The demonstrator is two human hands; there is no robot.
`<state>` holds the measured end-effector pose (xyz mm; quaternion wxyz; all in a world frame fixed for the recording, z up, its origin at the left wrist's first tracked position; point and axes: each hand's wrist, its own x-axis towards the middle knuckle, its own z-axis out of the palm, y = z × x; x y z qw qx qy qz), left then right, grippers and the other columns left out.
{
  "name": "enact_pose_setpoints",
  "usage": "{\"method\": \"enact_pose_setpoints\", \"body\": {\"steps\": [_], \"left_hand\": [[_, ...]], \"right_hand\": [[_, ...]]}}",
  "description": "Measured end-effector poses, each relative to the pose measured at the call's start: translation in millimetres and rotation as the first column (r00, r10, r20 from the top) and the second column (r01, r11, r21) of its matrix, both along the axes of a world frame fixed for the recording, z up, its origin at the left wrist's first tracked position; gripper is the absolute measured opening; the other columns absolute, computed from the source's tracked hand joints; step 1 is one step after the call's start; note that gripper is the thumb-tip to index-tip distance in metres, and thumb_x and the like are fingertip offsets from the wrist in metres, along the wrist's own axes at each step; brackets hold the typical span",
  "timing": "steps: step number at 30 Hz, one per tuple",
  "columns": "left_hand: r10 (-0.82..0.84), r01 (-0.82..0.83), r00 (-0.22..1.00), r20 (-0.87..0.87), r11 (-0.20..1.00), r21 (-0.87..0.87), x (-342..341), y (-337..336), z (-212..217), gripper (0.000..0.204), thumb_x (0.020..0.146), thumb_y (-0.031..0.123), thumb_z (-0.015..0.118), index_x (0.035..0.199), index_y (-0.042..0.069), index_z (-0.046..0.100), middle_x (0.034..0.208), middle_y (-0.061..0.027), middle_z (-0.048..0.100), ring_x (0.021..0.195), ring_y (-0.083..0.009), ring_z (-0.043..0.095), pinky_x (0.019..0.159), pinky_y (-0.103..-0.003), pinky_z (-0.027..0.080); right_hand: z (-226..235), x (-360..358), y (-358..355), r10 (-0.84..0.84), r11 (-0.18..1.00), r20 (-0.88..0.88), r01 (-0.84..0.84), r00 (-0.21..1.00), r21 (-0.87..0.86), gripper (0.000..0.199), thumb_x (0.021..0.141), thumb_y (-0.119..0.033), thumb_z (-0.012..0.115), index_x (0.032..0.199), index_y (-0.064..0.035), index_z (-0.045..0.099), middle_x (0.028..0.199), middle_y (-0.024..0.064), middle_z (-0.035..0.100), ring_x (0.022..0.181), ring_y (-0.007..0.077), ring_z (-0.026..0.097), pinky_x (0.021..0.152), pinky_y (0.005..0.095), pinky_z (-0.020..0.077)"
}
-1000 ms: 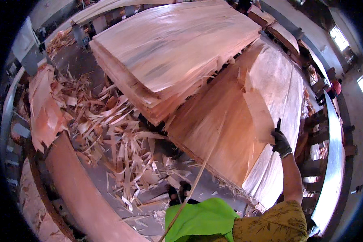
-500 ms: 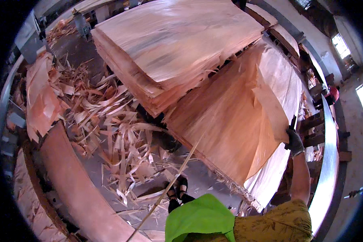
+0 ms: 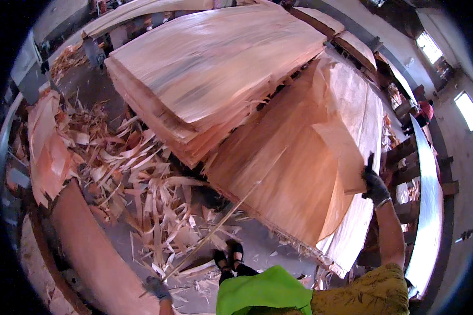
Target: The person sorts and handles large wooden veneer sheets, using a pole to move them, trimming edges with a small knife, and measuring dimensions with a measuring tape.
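Observation:
My left hand (image 3: pixel 156 289), in a grey glove, is closed around the lower end of a long thin wooden stick (image 3: pixel 210 231). The stick slants up to the right, and its far end lies over a stack of thin wood veneer. On that stack a brownish veneer sheet (image 3: pixel 278 168) is partly lifted, with a paler flap (image 3: pixel 341 155) folded over on its right. My right hand (image 3: pixel 376 188), in a dark glove, grips the flap's outer edge, one finger pointing up along it. The sheet's edge hides part of the fingers.
A taller veneer stack (image 3: pixel 215 63) stands behind to the left. Torn veneer strips (image 3: pixel 157 194) litter the floor on the left. A long curved veneer sheet (image 3: pixel 94 241) lies near my left hand. Far right, a person in red (image 3: pixel 424 111) is beyond a bright metallic strip (image 3: pixel 425 210).
My left hand has come into view at the stick's lower end. The view has shifted slightly. My right hand stays at the flap's edge.

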<state>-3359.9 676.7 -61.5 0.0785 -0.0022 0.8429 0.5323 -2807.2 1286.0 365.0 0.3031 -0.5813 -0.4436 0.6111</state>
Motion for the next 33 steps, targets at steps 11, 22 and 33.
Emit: {"method": "enact_pose_setpoints", "body": {"steps": [11, 22, 33], "left_hand": [[-0.845, 0.945, -0.183, 0.503, -0.009, 0.328, 348.7, 401.2, 132.7, 0.029, 0.082, 0.017, 0.06, 0.108, 0.007, 0.055, 0.077, -0.0072, 0.06, 0.063, -0.0173, 0.055, 0.058, -0.033, 0.046], [-0.761, 0.61, -0.636, 0.126, -0.396, 0.687, 456.7, 395.3, 133.9, 0.033, 0.09, 0.025, 0.053, 0.112, 0.003, 0.045, 0.094, -0.0118, 0.056, 0.086, -0.0198, 0.056, 0.079, -0.035, 0.045], [-0.6, 0.662, -0.746, 0.288, -0.627, 0.41, 345.8, 402.5, 99.6, 0.044, 0.088, 0.031, 0.052, 0.123, 0.004, 0.049, 0.125, -0.0157, 0.051, 0.112, -0.0276, 0.051, 0.096, -0.036, 0.038]], "right_hand": [[-64.2, -108.3, -28.1, 0.19, 0.968, 0.079, -0.174, 0.979, -0.178, 0.026, 0.081, -0.027, 0.066, 0.099, -0.0088, 0.063, 0.07, -0.001, 0.058, 0.053, 0.0088, 0.049, 0.05, 0.0238, 0.0428], [-207.0, 33.6, -131.2, -0.229, 0.961, 0.837, 0.251, 0.496, 0.114, 0.048, 0.088, -0.043, 0.05, 0.08, 0.0029, 0.06, 0.072, 0.024, 0.062, 0.071, 0.0398, 0.061, 0.06, 0.0446, 0.0468], [-156.7, 86.9, -164.8, -0.416, 0.879, 0.773, 0.431, 0.479, 0.206, 0.036, 0.074, -0.037, 0.067, 0.086, -0.0035, 0.064, 0.073, 0.0201, 0.063, 0.073, 0.0359, 0.062, 0.065, 0.0423, 0.0467]]}}
